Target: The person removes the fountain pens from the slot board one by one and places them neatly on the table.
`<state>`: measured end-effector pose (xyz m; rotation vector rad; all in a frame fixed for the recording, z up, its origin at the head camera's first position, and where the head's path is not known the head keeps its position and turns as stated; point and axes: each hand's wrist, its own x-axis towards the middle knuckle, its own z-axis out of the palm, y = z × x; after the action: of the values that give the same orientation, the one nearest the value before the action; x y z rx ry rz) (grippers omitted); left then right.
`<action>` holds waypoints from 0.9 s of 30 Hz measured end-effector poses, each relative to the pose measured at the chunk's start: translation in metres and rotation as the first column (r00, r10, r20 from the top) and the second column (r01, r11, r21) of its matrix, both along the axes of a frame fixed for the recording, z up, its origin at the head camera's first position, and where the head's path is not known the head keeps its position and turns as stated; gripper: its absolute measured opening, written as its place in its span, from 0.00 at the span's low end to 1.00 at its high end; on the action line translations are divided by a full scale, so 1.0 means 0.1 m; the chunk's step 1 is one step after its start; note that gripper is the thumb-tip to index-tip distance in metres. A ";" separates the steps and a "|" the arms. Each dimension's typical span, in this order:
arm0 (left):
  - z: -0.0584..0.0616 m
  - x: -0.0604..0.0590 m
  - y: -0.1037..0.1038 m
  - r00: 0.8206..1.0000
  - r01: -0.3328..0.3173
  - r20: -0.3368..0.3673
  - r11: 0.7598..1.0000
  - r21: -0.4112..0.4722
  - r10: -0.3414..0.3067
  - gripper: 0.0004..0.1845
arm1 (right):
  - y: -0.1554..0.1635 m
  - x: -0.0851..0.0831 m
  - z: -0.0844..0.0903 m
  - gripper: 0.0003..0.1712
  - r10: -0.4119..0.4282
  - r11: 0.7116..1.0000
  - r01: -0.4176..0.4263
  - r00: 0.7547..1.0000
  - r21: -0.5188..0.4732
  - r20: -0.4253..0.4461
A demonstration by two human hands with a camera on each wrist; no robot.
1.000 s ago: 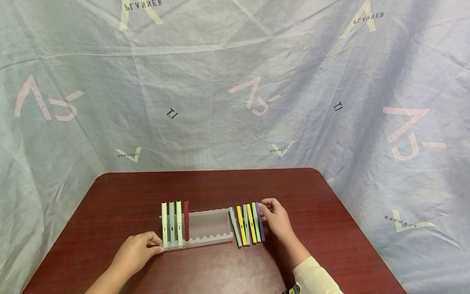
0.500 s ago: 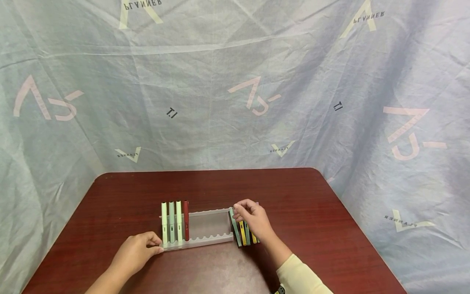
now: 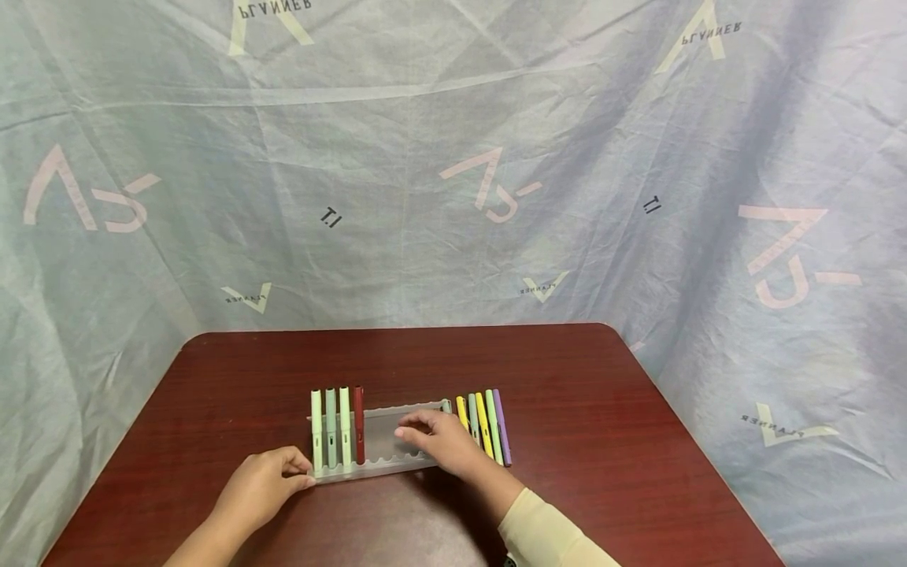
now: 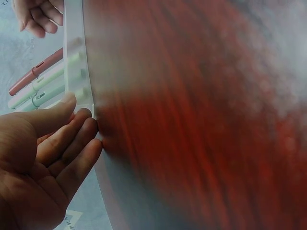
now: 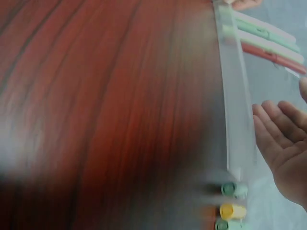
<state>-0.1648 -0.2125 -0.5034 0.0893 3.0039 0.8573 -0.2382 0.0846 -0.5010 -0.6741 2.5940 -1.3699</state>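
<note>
My left hand (image 3: 257, 487) grips the front left corner of a clear pen tray (image 3: 375, 470), its thumb on the corner in the left wrist view. In the tray's left slots stand two pale green pens (image 3: 317, 429), a grey-green pen (image 3: 331, 429) between them, and a dark red pen (image 3: 360, 425). My right hand (image 3: 448, 442) is over the tray's right half, fingers loosely bent and holding nothing. The right wrist view shows that hand's fingers (image 5: 276, 124) spread behind the tray wall. It partly hides the grey-green pen (image 3: 446, 405) at the tray's right end.
Right of the tray lies a row of pens: a yellow pen (image 3: 462, 411), a grey-green one, another yellow, a light green pen (image 3: 493, 425) and a purple pen (image 3: 502, 429). All rest on a dark red wooden table (image 3: 602, 441). Printed grey cloth (image 3: 404, 197) hangs behind and at both sides.
My right hand has moved left from the purple pen, across the row of pens, to above the tray. The left hand and the pens in the tray have stayed put.
</note>
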 end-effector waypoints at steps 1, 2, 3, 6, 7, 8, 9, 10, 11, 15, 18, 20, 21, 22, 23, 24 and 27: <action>0.00 0.00 0.00 1.000 0.000 -0.001 1.000 -0.001 0.000 0.07 | -0.04 0.00 -0.01 0.23 0.007 1.000 -0.007 1.000 0.007 0.001; 0.00 0.00 0.00 1.000 0.000 -0.001 1.000 -0.001 0.000 0.07 | -0.08 0.00 -0.02 0.23 0.013 1.000 -0.013 1.000 0.009 0.003; 0.00 0.00 0.00 1.000 0.000 -0.003 1.000 -0.001 0.000 0.07 | -0.12 0.00 -0.03 0.23 0.017 1.000 -0.017 1.000 0.010 0.010; 0.00 0.00 0.00 1.000 0.001 -0.007 1.000 -0.002 -0.001 0.07 | -0.22 0.00 -0.06 0.24 0.020 1.000 -0.020 0.999 0.009 0.036; 0.00 0.00 0.00 1.000 0.002 -0.009 1.000 -0.002 -0.002 0.07 | -0.25 0.00 -0.07 0.24 0.017 1.000 -0.018 0.999 0.013 0.037; 0.00 0.00 0.00 1.000 0.002 -0.011 1.000 -0.003 -0.002 0.07 | -0.29 0.00 -0.07 0.24 0.014 1.000 -0.015 0.999 0.017 0.043; 0.00 -0.01 0.00 1.000 0.003 -0.013 1.000 -0.004 -0.003 0.07 | -0.32 0.00 -0.08 0.24 0.010 1.000 -0.011 0.999 0.019 0.045; 0.00 -0.01 0.00 1.000 0.003 -0.013 1.000 -0.004 -0.003 0.07 | -0.34 0.00 -0.08 0.24 0.005 1.000 -0.006 0.999 0.020 0.044; 0.01 -0.01 0.00 1.000 0.004 -0.012 1.000 -0.004 -0.004 0.07 | -0.37 0.00 -0.08 0.23 0.001 1.000 -0.002 0.999 0.025 0.037; 0.02 -0.02 0.00 1.000 0.005 -0.007 1.000 -0.006 -0.005 0.07 | -0.47 0.00 -0.08 0.21 -0.006 1.000 0.006 0.998 0.002 0.066; 0.02 -0.02 0.00 1.000 0.002 -0.001 1.000 -0.008 -0.002 0.07 | -0.53 0.01 -0.08 0.19 -0.006 1.000 0.008 0.995 -0.018 0.099; 0.02 -0.02 0.00 1.000 0.002 -0.001 1.000 -0.008 -0.002 0.07 | -0.56 0.01 -0.08 0.17 -0.010 1.000 0.013 0.994 -0.023 0.111; 0.02 -0.02 0.00 1.000 0.002 -0.002 1.000 -0.008 -0.002 0.07 | -0.58 0.01 -0.09 0.17 -0.012 1.000 0.015 0.993 -0.022 0.115; 0.01 -0.01 0.00 1.000 0.002 -0.004 1.000 -0.008 -0.002 0.07 | -0.59 0.01 -0.09 0.16 -0.014 1.000 0.017 0.993 -0.021 0.113; 0.01 -0.01 0.00 1.000 0.003 -0.006 1.000 -0.008 -0.003 0.07 | -0.61 0.02 -0.10 0.15 -0.014 1.000 0.017 0.993 -0.024 0.114; 0.01 -0.01 0.00 1.000 0.004 -0.010 1.000 -0.007 -0.004 0.07 | -0.62 0.02 -0.10 0.14 -0.014 0.999 0.017 0.993 -0.028 0.116; 0.01 0.01 0.00 1.000 0.002 -0.011 1.000 -0.002 -0.002 0.07 | -0.64 0.03 -0.11 0.12 -0.021 0.999 0.025 0.993 -0.032 0.116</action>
<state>-0.1643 -0.2123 -0.5027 0.0970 3.0148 0.8562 -0.2355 0.0203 -0.5121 -0.5538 2.5016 -1.4169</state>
